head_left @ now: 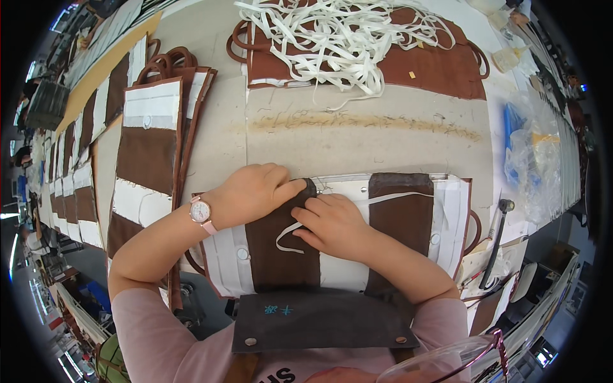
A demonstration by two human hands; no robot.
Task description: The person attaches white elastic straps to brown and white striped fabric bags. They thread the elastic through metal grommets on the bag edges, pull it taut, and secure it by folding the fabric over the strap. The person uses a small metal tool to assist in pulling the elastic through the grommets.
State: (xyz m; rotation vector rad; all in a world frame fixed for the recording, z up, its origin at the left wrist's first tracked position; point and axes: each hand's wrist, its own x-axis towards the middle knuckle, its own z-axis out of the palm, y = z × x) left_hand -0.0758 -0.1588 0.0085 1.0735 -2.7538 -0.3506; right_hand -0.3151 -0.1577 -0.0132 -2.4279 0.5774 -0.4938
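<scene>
The striped panel (345, 273) lies beneath both hands. My right hand (335, 228) closes its fingers on white tape (401, 195); my left hand (252, 195) seems to pinch the panel's far edge. I judge this tape-laying, next needing alignment. Beyond the panel: tangled tapes (338, 45).

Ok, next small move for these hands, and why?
I'd probably draw the loose end of the white tape up toward the top edge of the left brown strip: the tape shows on both sides of the right hand, its short end curls slack over that strip, and the left hand has its fingertips at the strip's top edge.
</scene>
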